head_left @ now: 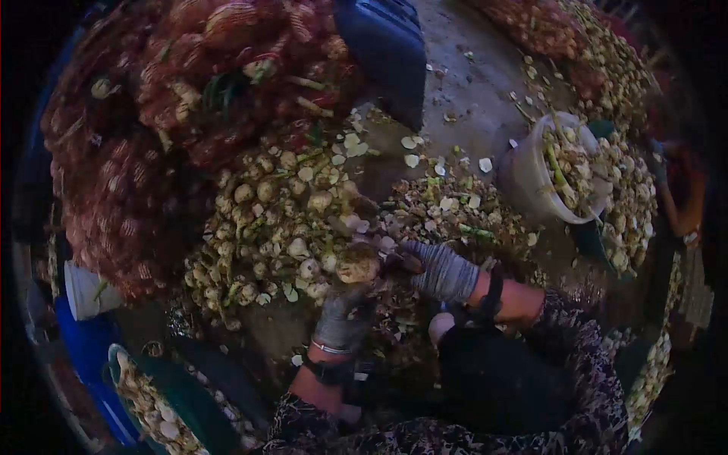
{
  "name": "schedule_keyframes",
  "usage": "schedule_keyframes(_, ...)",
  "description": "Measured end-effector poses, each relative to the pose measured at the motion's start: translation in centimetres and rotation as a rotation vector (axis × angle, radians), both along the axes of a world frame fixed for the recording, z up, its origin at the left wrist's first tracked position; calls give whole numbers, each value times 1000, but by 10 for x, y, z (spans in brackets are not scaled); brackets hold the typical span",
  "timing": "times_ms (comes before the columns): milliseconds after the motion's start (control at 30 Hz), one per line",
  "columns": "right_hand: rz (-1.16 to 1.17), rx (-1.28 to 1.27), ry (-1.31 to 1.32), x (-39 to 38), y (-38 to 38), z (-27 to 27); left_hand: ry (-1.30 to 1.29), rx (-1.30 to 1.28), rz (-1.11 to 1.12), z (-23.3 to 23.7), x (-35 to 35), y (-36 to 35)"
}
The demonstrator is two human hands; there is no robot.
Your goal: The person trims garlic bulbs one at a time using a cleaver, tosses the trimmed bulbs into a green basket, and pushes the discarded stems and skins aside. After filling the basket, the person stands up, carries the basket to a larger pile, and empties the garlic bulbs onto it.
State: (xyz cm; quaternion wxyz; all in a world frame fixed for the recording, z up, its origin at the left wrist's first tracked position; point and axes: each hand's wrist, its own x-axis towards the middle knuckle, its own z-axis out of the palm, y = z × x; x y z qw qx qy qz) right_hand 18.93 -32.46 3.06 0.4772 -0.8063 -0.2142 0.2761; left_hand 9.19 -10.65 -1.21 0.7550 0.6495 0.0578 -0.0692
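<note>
My left hand, in a grey knit glove with a band at the wrist, is closed around a large tan, earthy bulb that looks like onion or garlic. Close on its right, my right hand in a similar grey glove has its fingers curled in toward the bulb. What those fingers hold is dark and blurred, so I cannot make it out. Just beyond both hands lies a heap of pale bulbs, some with green stems. Loose peelings and trimmings are strewn to the right of the heap.
Full red mesh sacks rise at the left and back. A white bucket of trimmings tilts at the right, beside more bulbs. A blue container stands behind. A green tub sits lower left. Another person's arm shows far right.
</note>
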Motion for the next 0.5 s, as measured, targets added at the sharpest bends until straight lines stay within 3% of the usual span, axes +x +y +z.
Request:
schedule_keyframes(33, -14, 0, 5, 5, -3, 15, 5, 0, -14, -10, 0, 3)
schedule_keyframes(100, 315, -277, -197, 16, -5, 40, 137, -89, 31, -49, -3, 17)
schedule_keyframes(133, 314, -276, -194, 15, -4, 49, 140, -89, 30, -69, -7, 26)
schedule_keyframes(200, 416, -308, -330, 11, 0, 60, 341, -649, -294, -90, -11, 37)
schedule_keyframes(300, 409, -160, -456, 6, -1, 46, 324, -587, -282, -83, -13, 35)
schedule_keyframes(500, 460, -270, -478, 1, 2, 40, 311, -449, -315, -59, -10, 27)
